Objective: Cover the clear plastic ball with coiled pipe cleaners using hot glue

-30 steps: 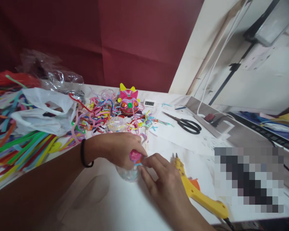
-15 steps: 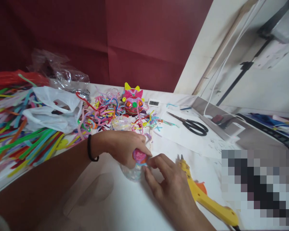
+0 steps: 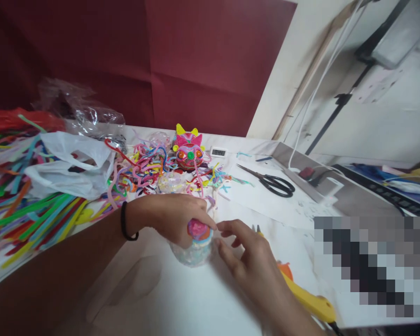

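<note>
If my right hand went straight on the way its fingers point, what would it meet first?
Probably the pink coil on the clear ball held in the left hand; the fingertips of the right hand sit just short of it, though depth is unclear.

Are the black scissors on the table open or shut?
Shut: the scissors lie flat, blades together as one thin line, handle loops side by side.

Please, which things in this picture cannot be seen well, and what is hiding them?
Head view:
Clear ball: partly covered by the left hand.
Yellow glue gun: front part behind the right hand; its cable is cut by the bottom edge.
Pixelated patch: whatever lies there is blurred out.
Small digital display: digits too small to read.
</note>
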`<state>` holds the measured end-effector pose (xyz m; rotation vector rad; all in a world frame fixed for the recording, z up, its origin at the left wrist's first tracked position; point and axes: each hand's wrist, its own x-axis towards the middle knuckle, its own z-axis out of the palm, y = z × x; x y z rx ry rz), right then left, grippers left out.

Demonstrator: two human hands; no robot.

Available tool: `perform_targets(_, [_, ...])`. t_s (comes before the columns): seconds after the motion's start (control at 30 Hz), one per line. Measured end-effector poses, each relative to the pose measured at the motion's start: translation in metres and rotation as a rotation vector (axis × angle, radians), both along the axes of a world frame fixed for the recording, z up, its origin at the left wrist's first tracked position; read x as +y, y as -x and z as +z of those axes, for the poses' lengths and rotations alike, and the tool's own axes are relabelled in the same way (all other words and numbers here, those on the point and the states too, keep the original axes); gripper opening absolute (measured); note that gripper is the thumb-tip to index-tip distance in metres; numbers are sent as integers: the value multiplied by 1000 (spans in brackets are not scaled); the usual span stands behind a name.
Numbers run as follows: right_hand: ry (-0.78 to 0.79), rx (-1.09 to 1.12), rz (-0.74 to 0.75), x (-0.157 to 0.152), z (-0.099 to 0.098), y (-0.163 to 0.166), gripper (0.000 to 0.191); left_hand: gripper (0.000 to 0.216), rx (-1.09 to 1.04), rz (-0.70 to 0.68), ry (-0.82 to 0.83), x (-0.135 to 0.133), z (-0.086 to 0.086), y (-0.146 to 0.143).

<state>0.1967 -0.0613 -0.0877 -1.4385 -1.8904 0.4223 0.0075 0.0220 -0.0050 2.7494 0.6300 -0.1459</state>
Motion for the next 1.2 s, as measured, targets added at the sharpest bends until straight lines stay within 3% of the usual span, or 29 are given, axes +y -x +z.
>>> perform_targets(0.17, [181,98,58,14,10,-4,32,37,-3,31,4,0,0,-1])
perform_targets(0.47, [112,-61,168,31,20,-4,38,31,-23,131,12,-1,-5,3])
perform_targets(0.67, [88,-239,192,38,26,-2,32,34,-88,301,38,-22,-4,14])
perform_targets(0.73, [76,-263,223,41,27,-3,31,35,-193,329,63,-33,-12,17])
perform_targets(0.8, [58,-297,265,43,28,-5,31,36,-268,465,46,-44,-24,16])
perform_targets(1.0, [-17,-428,382,50,33,-9,23,51,-421,731,-156,-59,-65,-2])
perform_targets(1.2, [-136,-592,455,57,34,-15,17,45,-490,723,-119,-55,-70,2])
